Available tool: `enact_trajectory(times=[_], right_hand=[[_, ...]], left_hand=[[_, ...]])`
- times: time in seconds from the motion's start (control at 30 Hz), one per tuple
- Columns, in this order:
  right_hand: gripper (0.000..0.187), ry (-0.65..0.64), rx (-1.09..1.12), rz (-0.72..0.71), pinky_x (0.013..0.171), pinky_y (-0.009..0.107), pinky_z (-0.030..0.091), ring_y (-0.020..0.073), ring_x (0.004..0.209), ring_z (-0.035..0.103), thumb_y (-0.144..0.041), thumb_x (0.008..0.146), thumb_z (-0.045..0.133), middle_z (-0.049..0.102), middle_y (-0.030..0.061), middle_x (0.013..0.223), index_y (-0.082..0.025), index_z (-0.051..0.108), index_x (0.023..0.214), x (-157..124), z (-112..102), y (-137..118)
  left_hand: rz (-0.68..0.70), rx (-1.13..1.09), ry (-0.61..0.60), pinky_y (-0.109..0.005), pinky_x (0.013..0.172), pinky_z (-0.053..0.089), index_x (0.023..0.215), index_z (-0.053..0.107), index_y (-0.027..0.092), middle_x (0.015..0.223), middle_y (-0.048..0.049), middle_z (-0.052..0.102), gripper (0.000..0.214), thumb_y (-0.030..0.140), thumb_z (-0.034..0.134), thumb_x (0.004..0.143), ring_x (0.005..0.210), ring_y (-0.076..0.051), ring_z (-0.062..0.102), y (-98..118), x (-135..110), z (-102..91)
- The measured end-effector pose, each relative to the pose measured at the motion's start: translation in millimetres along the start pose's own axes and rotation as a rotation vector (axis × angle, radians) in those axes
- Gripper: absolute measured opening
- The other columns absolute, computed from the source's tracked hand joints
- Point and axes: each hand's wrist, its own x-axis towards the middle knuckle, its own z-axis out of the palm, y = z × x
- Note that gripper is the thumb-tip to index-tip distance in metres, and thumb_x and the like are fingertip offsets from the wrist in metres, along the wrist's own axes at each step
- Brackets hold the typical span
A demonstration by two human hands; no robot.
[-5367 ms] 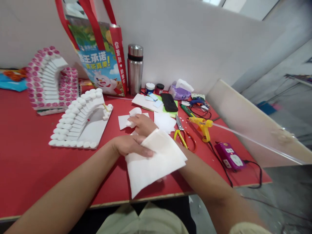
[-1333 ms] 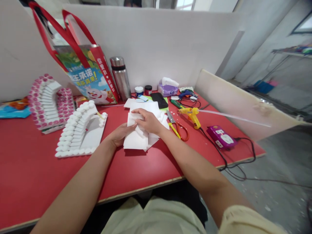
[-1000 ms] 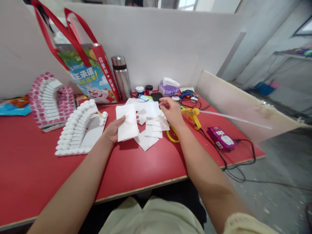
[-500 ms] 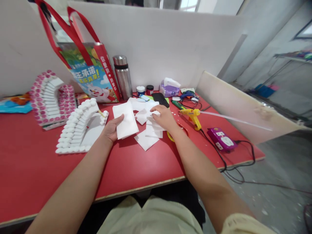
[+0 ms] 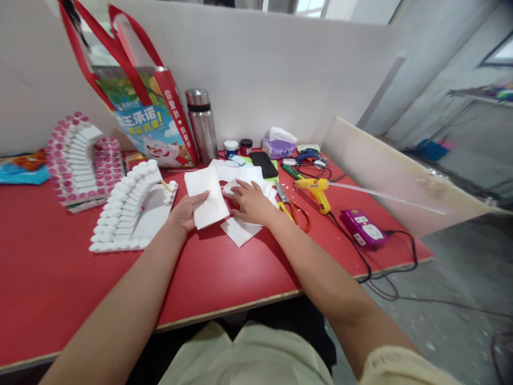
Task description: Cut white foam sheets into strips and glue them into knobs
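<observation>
My left hand (image 5: 185,213) is closed on a small stack of white paper sheets (image 5: 206,198), its thumb lying over the front sheet. Close to the right edge of that stack is my right hand (image 5: 250,202), fingers apart above loose white paper pieces (image 5: 241,230) on the red table. Whether its fingertips touch the paper I cannot tell. Scissors (image 5: 294,215) with an orange handle lie just right of my right wrist. Left of my left hand stands a white curved staircase model (image 5: 126,206) edged with white round pieces.
A yellow glue gun (image 5: 315,191) and a purple power socket (image 5: 364,229) with cables are at the right. Behind stand a steel flask (image 5: 202,128), two small jars, a tissue pack (image 5: 279,143) and a shopping bag (image 5: 152,123). A pink-trimmed model (image 5: 86,166) is far left.
My right hand has moved left and slightly down, closer to the held stack, and its fingers have spread. The scissors show more fully. My left hand keeps the stack nearly in place.
</observation>
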Motion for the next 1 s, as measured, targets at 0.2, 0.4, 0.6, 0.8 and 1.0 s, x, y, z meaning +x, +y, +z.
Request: enact_trajectory(times=[0.2, 0.4, 0.6, 0.8, 1.0], right_hand=[[0.018, 0.392, 0.223, 0.145, 0.103, 0.047, 0.049, 0.0286, 0.111, 0.066, -0.026, 0.096, 0.059, 0.074, 0.0152, 0.115, -0.017, 0.072, 0.106, 2.8, -3.9, 9.3], [0.02, 0.796, 0.67, 0.442, 0.096, 0.041, 0.053, 0.0232, 0.098, 0.065, -0.026, 0.076, 0.069, 0.072, 0.0049, 0.103, -0.022, 0.064, 0.095, 0.5, -19.2, 21.6], [0.058, 0.646, 1.307, 0.384, 0.081, 0.038, 0.059, 0.0217, 0.089, 0.071, -0.034, 0.067, 0.08, 0.075, 0.0045, 0.107, -0.024, 0.062, 0.121, -0.5, -30.4, 24.4], [0.026, 0.383, 1.143, 0.303, 0.073, 0.032, 0.056, 0.018, 0.075, 0.067, -0.035, 0.071, 0.077, 0.074, 0.0001, 0.085, -0.02, 0.071, 0.092, 2.6, -15.8, -2.8], [0.017, 0.443, 0.741, 0.227, 0.087, 0.033, 0.052, 0.0193, 0.087, 0.067, -0.027, 0.081, 0.063, 0.076, 0.0013, 0.094, -0.019, 0.072, 0.093, 9.6, -3.9, -14.2]], left_hand=[[-0.011, 0.003, 0.042, -0.046, 0.096, 0.065, 0.137, 0.063, -0.001, 0.115, -0.0238, 0.079, 0.049, 0.006, 0.064, 0.089, 0.104, -0.033, 0.079, 0.0, 1.8, -0.8], [-0.027, 0.058, 0.039, -0.046, 0.087, 0.068, 0.129, 0.067, -0.001, 0.116, -0.0248, 0.078, 0.047, 0.006, 0.072, 0.083, 0.095, -0.032, 0.08, -5.1, 4.8, -4.0], [-0.072, 0.097, 0.05, -0.044, 0.08, 0.069, 0.114, 0.072, 0.004, 0.101, -0.0189, 0.082, 0.037, 0.006, 0.075, 0.077, 0.083, -0.031, 0.08, -7.5, 0.1, 3.0], [-0.154, 0.168, -0.001, -0.041, 0.079, 0.067, 0.109, 0.075, 0.004, 0.095, -0.019, 0.082, 0.027, 0.011, 0.07, 0.084, 0.081, -0.031, 0.08, -18.4, -5.9, 23.3], [-0.204, 0.067, -0.031, -0.038, 0.084, 0.066, 0.117, 0.074, 0.01, 0.1, -0.0167, 0.082, 0.046, 0.046, 0.048, 0.106, 0.092, -0.029, 0.08, -23.0, -4.6, 33.1]])
